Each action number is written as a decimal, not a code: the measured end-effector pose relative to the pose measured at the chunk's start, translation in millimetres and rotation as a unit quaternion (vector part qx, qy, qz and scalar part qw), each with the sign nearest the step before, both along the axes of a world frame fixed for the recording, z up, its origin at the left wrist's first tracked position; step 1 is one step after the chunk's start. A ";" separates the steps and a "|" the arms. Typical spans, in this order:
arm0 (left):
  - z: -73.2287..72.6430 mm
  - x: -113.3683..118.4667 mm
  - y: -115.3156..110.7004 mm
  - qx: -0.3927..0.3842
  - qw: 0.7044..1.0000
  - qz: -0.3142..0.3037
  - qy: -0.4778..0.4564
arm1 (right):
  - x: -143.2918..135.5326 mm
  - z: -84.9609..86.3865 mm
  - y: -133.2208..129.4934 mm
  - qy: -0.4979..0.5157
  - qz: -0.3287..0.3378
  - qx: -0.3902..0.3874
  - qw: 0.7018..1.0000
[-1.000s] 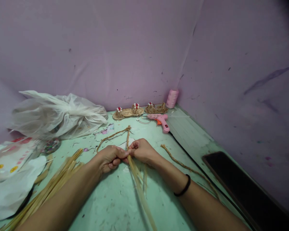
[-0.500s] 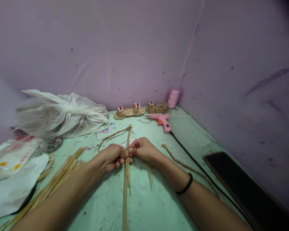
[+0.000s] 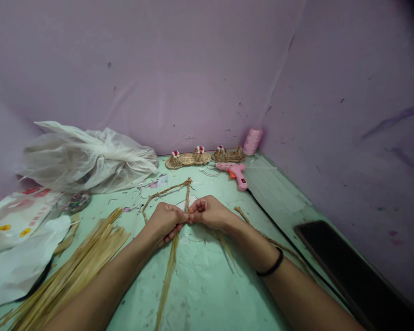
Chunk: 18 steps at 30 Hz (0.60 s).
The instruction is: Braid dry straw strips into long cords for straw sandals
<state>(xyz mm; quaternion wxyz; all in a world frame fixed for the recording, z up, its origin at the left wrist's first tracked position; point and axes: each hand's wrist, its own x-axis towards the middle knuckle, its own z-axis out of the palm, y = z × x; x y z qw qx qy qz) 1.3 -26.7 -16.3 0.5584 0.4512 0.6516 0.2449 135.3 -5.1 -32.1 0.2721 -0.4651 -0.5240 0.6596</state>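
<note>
A thin tan cord of twisted dry fibre [image 3: 188, 195] runs down to my fingertips from a knot near the middle of the table. From that knot another length of the cord curves left behind my left hand. My left hand [image 3: 168, 221] is closed, pinching the cord's lower end, and a loose flat fibre strip [image 3: 167, 280] hangs from it toward me. Pressed close beside it, my right hand [image 3: 209, 212] pinches the same spot with thumb and finger. Frayed strands [image 3: 227, 250] show below my right wrist. The fingers partly hide the twist.
Left lies a bundle of dry fibre strips [image 3: 79, 266], near plastic packets [image 3: 20, 220] and a tied bag [image 3: 93, 156]. At the back are woven slippers [image 3: 189, 159], a pink glue gun [image 3: 236, 171] and a thread spool [image 3: 252, 141]. A phone [image 3: 345, 262] and black cable [image 3: 279, 225] lie right.
The hanging strip has swung from nearly straight down to slanting left. Both hands stay together at the cord, with fingers slightly shifted. The whole view has moved a little.
</note>
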 end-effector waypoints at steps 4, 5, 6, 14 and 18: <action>2.4 2.0 -0.4 0.021 1.000 0.000 -0.004 | 1.6 -3.2 1.2 -0.077 0.002 0.080 0.994; 2.7 2.3 -0.8 0.022 1.000 0.004 -0.004 | 3.0 -1.5 1.1 -0.116 0.004 0.111 0.987; 2.7 2.6 -1.1 0.021 1.000 0.006 -0.003 | 4.7 1.5 0.5 -0.162 0.004 0.141 0.977; 2.0 4.1 -2.1 0.017 0.999 0.019 -0.032 | -2.1 38.5 -22.7 -0.393 0.041 0.243 0.886; 1.8 0.2 -3.3 0.011 0.995 0.034 -0.092 | -18.9 45.4 -40.9 -0.454 0.073 0.302 0.835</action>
